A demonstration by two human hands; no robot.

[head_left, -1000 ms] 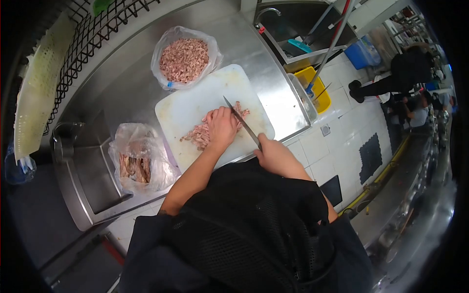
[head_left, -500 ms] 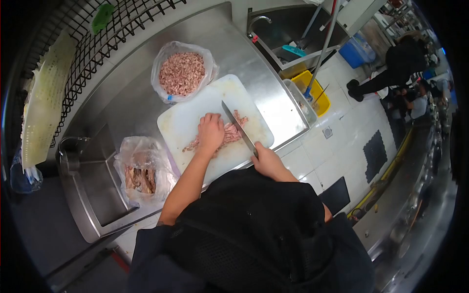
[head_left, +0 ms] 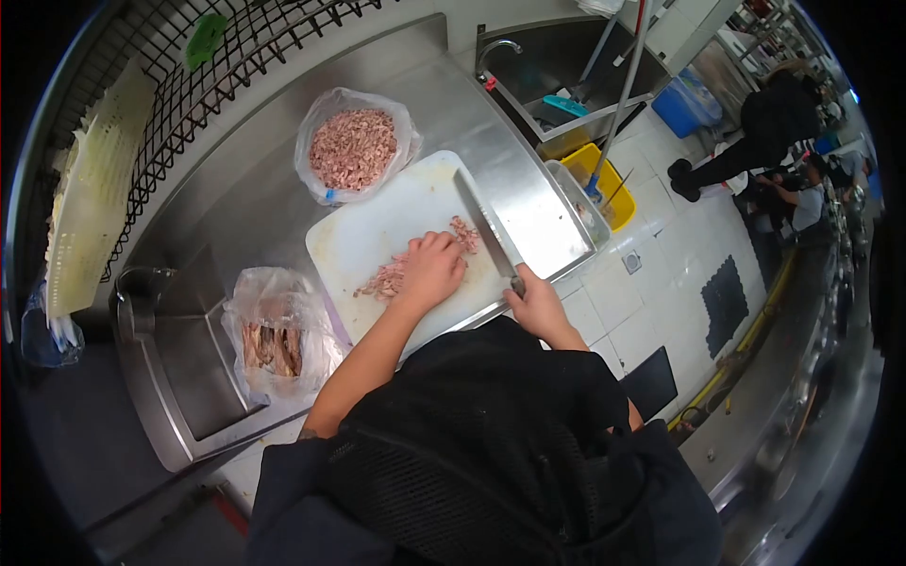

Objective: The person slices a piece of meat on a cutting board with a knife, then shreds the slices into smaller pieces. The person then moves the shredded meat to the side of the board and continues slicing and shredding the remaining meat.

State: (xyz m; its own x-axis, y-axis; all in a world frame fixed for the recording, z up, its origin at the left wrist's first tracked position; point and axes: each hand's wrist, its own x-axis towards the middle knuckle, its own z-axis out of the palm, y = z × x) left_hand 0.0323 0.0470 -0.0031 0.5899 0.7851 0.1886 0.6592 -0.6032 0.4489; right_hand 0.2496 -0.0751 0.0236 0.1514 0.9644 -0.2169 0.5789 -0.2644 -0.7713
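On the white cutting board (head_left: pixel 357 234) lies a heap of raw meat strips (head_left: pixel 385 280), with a few small chopped pieces (head_left: pixel 464 236) at its right end. My left hand (head_left: pixel 434 268) is pressed over the strips, fingers together and curled on them, hiding part of the heap. A kitchen knife (head_left: pixel 488 219) is gripped by its handle in my right hand (head_left: pixel 540 306). Its blade points away from me along the board's right side, apart from the pieces.
Behind the board stands a clear bag of diced meat (head_left: pixel 354 148). To the left, an open plastic bag (head_left: pixel 274 344) holds larger dark meat pieces beside a steel sink (head_left: pixel 203 330). A yellow bucket (head_left: pixel 618 193) is on the floor at right. Farther off, a person (head_left: pixel 769 123) bends over.
My left hand has slid right along the meat, toward the chopped pieces. My right hand has carried the knife rightward, off the meat to the board's right side.
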